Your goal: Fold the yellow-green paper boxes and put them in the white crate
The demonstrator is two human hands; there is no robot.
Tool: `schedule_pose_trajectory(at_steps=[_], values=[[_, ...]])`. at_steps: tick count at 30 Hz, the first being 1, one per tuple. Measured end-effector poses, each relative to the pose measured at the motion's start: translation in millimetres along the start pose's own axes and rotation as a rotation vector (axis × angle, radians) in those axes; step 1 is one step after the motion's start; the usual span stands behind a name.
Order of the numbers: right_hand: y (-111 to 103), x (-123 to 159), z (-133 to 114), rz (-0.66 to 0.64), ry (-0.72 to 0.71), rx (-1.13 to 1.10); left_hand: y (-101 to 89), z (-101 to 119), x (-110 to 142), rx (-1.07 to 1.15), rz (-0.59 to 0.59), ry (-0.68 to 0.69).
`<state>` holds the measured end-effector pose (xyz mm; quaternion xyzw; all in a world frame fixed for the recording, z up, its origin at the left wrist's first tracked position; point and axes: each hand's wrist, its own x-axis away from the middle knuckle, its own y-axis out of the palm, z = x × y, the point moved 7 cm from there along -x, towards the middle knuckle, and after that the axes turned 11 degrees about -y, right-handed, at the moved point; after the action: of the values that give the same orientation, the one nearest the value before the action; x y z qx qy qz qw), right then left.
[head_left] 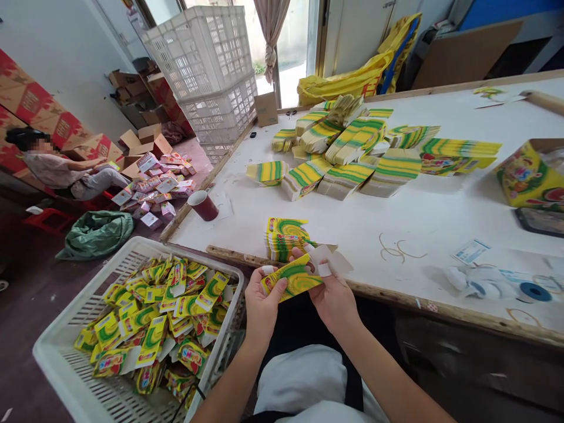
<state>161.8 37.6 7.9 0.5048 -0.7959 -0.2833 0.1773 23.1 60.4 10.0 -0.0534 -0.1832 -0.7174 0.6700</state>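
Between my two hands, over the table's front edge, is a yellow and green printed carton (293, 278) with white flaps standing out at its right end. My left hand (263, 299) grips its left end, thumb on the printed face. My right hand (332, 299) closes on the right end by the flaps; white tape or wrapping covers some fingertips on both hands. Just behind the carton, a stack of flat cartons (284, 235) lies on the table. Left of my hands, a white plastic crate (50, 346) holds many folded yellow cartons (150, 341).
Bundles of flat cartons (348, 147) are heaped on the white table (352, 220). A red mug (202, 205) stands at the left edge. Rubber bands (399, 249), tape rolls (533, 292) and a printed box (529, 176) lie rightward. Another person (66, 170) sits far left near pink packages.
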Motion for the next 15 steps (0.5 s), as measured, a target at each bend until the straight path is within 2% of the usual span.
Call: schedule_pose_trajectory(at_steps=[5, 8, 10, 12, 15], values=[[1, -2, 5, 0.045, 0.002, 0.020, 1.6, 3, 3, -0.025, 0.008, 0.016], [-2, -2, 4, 0.054, -0.105, 0.129, 3.7, 4, 3, -0.002, 0.005, -0.002], [-2, -2, 0, -0.019, -0.224, 0.264, 4.4, 4, 2, 0.022, -0.002, -0.020], [0, 0, -3, -0.150, -0.314, 0.432, 2.8, 4, 1, 0.041, 0.000, -0.030], [4, 1, -7, -0.335, -0.366, 0.654, -2.6, 3, -4, 0.074, 0.007, -0.043]])
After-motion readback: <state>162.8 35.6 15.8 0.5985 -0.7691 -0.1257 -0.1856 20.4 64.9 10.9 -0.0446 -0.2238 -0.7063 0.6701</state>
